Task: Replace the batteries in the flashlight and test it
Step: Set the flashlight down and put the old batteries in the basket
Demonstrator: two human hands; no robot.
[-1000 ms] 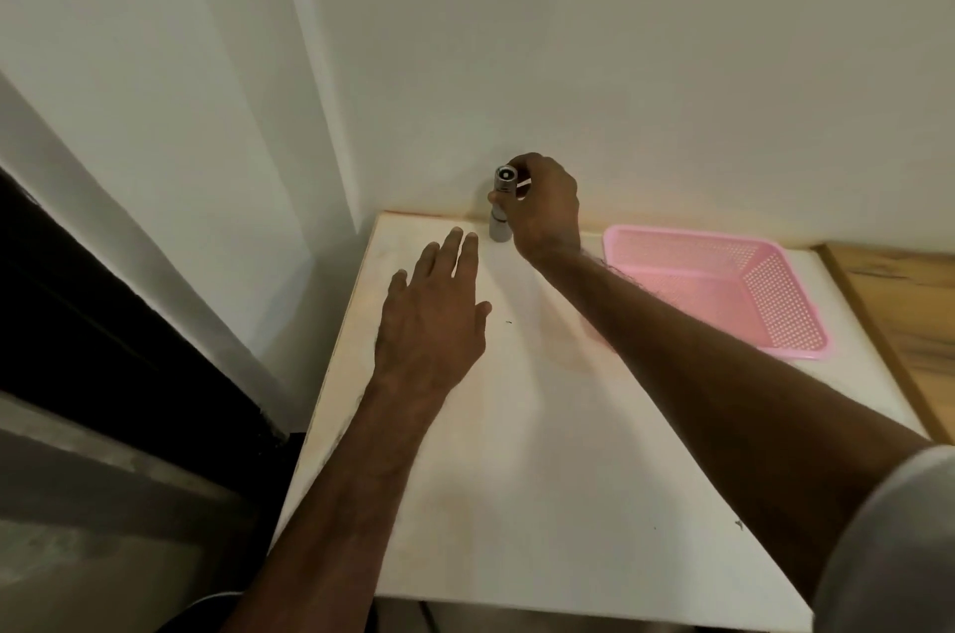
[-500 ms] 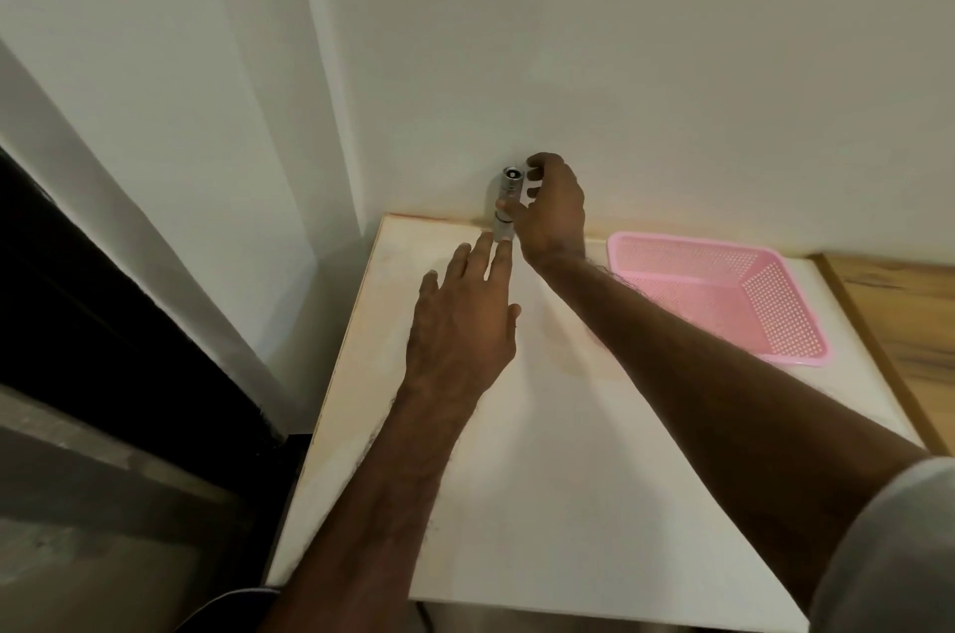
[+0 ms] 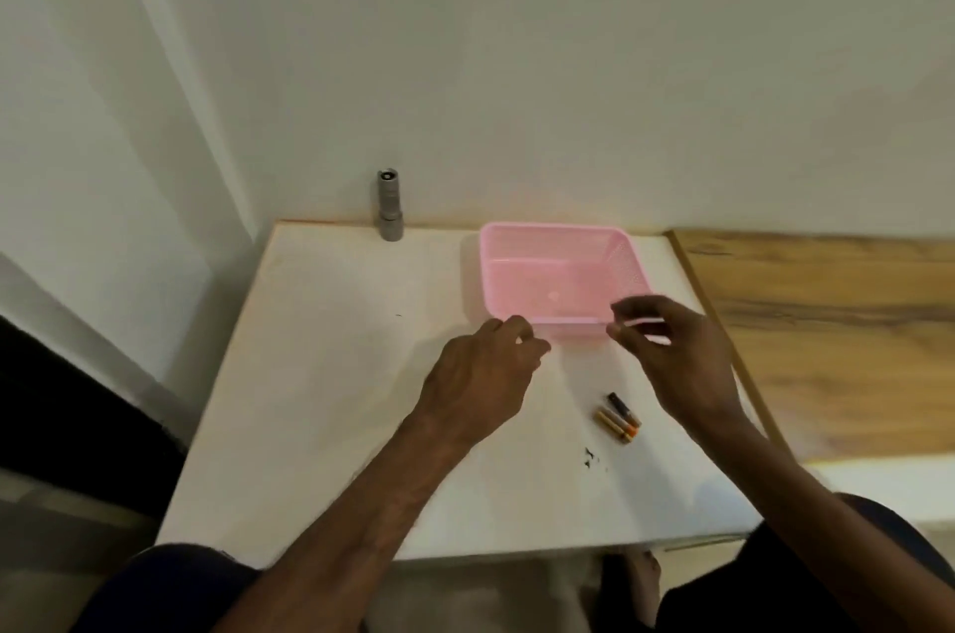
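Observation:
The grey flashlight stands upright, lens down, at the table's back edge against the wall, with no hand on it. Three small batteries with orange ends lie side by side on the white table, just in front of my right hand. My left hand curls its fingers over the front left corner of the pink basket. My right hand pinches the basket's front right rim between thumb and fingers. The basket looks empty apart from a small pale spot.
A wooden surface adjoins the table on the right. A few dark specks lie on the table near the batteries. The wall rises right behind the flashlight and basket. My knees show under the table's front edge.
My right hand has let go of the flashlight, which now stands alone by the wall. Both hands have drawn back to the basket's near rim. The view has shifted, and batteries now show.

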